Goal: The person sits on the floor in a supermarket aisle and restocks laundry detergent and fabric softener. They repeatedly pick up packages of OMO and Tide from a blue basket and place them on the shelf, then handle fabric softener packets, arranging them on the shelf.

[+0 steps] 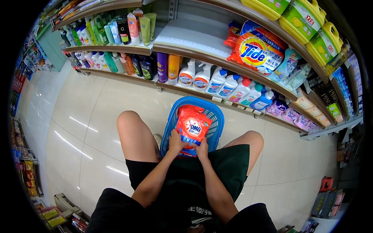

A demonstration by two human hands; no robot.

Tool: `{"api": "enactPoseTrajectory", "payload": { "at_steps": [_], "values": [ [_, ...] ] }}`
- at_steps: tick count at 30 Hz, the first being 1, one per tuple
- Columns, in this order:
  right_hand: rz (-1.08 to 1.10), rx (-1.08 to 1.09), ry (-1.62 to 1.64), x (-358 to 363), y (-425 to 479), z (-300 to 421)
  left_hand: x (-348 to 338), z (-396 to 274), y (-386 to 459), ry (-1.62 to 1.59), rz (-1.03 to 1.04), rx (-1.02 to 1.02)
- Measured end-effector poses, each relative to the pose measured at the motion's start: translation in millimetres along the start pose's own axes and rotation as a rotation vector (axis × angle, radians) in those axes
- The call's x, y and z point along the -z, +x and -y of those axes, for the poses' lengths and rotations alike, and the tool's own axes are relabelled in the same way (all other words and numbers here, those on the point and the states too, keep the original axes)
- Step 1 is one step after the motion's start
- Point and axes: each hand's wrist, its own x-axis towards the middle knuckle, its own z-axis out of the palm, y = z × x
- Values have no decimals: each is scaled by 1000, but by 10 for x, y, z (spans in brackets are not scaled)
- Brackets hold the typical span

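Observation:
Both hands grip the lower end of a red OMO detergent bag (pixel 193 125), one at each side. My left hand (pixel 176 142) has its fingers along the bag's left edge. On the opposite edge, my right hand (pixel 201 147) pinches the lower corner, with the thumb on the front. The bag is over a blue plastic basket (pixel 219 116) that stands on the floor between my knees. More red bags lie behind and below it, partly hidden by the bag and my hands.
Ahead are shelves: a large Tide bag (pixel 259 49) lies beside a bare grey shelf board (pixel 195 35). Below it stand white spray bottles (pixel 187 74) and cleaner bottles (pixel 217 81). Shampoo bottles (pixel 110 62) fill the left shelf. Yellow jugs (pixel 303 20) sit upper right. Tiled floor (pixel 96 116) surrounds me.

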Motion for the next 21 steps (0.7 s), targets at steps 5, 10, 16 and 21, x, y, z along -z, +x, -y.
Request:
{"api": "enactPoseTrajectory", "payload": {
  "at_steps": [5,10,16,21],
  "values": [
    [48,20,-143,-106,-80,-243,-178,153,-116,24,77,142],
    [139,37,-212,-172,-55,-359,-221,236,-177,38,164,206],
    [306,48,-102,-298,-20,-564,-310,383,-167,171,280,286],
    [389,30,-135,-400,18,-726,-363,393,-183,289,349,322]
  ]
}}
